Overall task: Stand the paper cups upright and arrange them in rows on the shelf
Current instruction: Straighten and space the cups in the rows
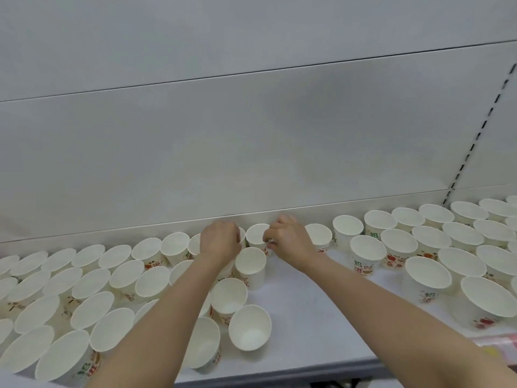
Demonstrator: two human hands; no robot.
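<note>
Many white paper cups with red and green print stand upright on the white shelf (pixel 307 317). They form rows on the left (pixel 92 281) and on the right (pixel 428 239), with a bare strip between the two groups. My left hand (pixel 221 240) is curled round a back-row cup (pixel 242 233) that it mostly hides. My right hand (pixel 289 239) pinches the right rim of the neighbouring back-row cup (pixel 256 233). Just in front of both hands stands another cup (pixel 250 266). Near the front, one cup (pixel 250 327) leans to one side.
The grey back panel (pixel 251 149) rises right behind the back row. A slotted upright (pixel 475 130) runs up at the right. Pink packaging (pixel 498 343) shows below the shelf's front edge at the right.
</note>
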